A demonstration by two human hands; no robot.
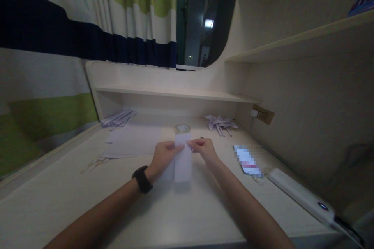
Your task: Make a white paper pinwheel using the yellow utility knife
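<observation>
A narrow folded strip of white paper [183, 167] is held upright between my two hands above the desk. My left hand [165, 157], with a black watch on the wrist, pinches its left edge with the thumb in front. My right hand [206, 149] has thumb and fingertips closed on the upper right edge of the strip. Just behind the paper's top end lies a roll of clear tape [182, 128]. A small dark tip shows beside my right fingers, too little of it to name.
Sheets of white paper [131, 140] lie at the left, with paper strips [118, 118] behind them and thin strings [95, 162] in front. Folded paper pinwheels [220, 123] rest at the back right. A phone [247, 160] and a long white device [300, 192] lie along the right wall.
</observation>
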